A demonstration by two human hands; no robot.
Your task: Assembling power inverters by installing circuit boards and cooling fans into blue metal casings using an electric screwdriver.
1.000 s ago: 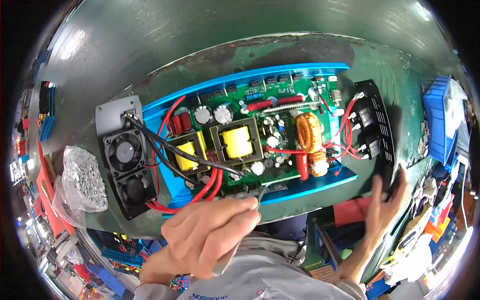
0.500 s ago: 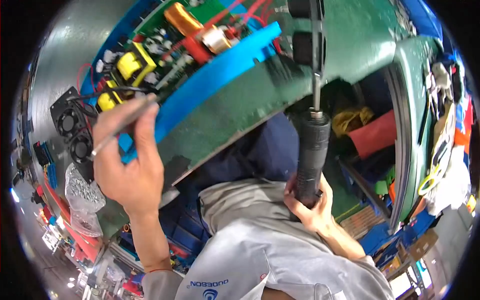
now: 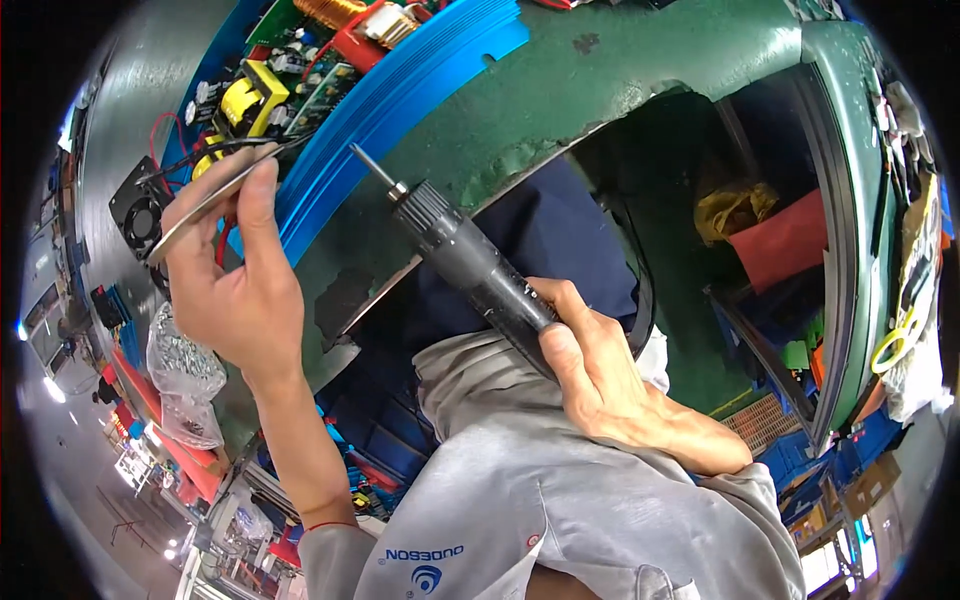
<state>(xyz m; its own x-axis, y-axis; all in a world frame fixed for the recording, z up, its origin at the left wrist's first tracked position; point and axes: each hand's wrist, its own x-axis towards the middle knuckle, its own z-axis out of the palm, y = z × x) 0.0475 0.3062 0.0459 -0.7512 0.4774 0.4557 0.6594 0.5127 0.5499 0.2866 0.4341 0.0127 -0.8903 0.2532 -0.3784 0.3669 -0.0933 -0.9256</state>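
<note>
Pinched in my left hand [image 3: 235, 310] is a thin, flat metal plate [image 3: 205, 212], seen nearly edge-on beside the near end of a blue ribbed metal housing [image 3: 405, 105]. Inside the housing lies a green circuit board with a yellow transformer [image 3: 245, 105], a copper coil and red parts. My right hand [image 3: 610, 375] grips a black electric screwdriver [image 3: 465, 255] around its lower body. The driver tilts up and left, its bit [image 3: 372, 168] apart from the housing wall. A black fan [image 3: 140, 215] sits left of my left hand.
The green worktop [image 3: 590, 65] has a worn front edge. Beyond an opening at right lie a yellow bag [image 3: 735, 212] and a red sheet [image 3: 785, 255]. Clear plastic bags [image 3: 185, 370] lie at left. Cloths and a yellow ring [image 3: 895, 345] are at far right.
The screwdriver has swung from upright to a leftward tilt, and my right hand has come up with it. My left hand, still pinching the plate, has shifted slightly up and left.
</note>
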